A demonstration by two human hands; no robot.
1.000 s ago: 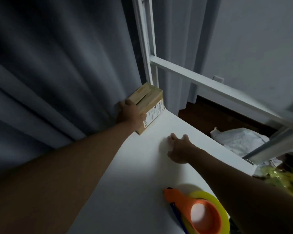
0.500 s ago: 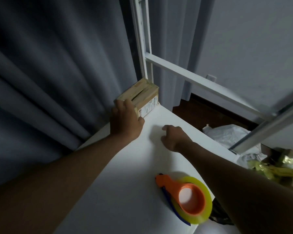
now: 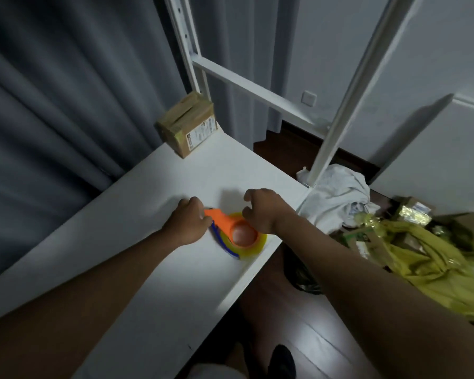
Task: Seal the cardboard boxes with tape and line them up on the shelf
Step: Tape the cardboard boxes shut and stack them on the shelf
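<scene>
On the shelf, the tape dispenser lies between both hands, left hand seemingly gripping its orange nose, right hand hovering loosely curled over the roll, while the box sits well apart at the far corner.

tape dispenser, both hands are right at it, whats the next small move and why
Probably close the left hand around the orange handle of the tape dispenser and lift it. It lies flat near the shelf edge, the right hand hovers over its roll, and one taped cardboard box already sits in the far corner.
</scene>
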